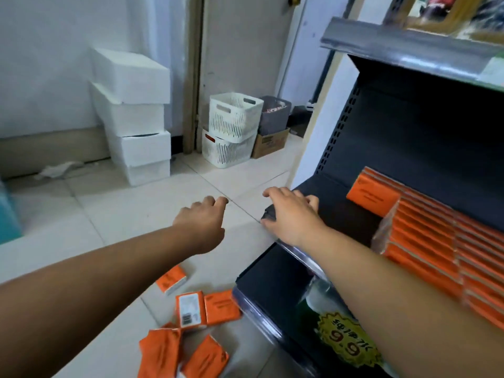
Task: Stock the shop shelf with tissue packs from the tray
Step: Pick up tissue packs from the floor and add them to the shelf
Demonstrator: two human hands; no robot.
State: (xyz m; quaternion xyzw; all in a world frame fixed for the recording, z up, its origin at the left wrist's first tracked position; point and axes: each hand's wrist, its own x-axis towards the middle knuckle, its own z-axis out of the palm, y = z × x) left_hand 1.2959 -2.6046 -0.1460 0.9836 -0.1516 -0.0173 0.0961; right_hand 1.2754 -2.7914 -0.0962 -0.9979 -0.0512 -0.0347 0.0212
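The right hand [291,214] is lying palm down on the left front corner of the dark shelf [343,214], its fingers spread and gripping nothing. The left hand [201,222] is hanging over the tiled floor [109,208] with fingers loosely curled and holding nothing. Orange tissue packs [425,230] are sitting in tight rows on the shelf just right of the right hand, and loose packs [191,312] are lying scattered on the floor below the left forearm.

Right hand [289,214] rests on the shelf [343,214] corner — left hand [201,222] hovers beside.
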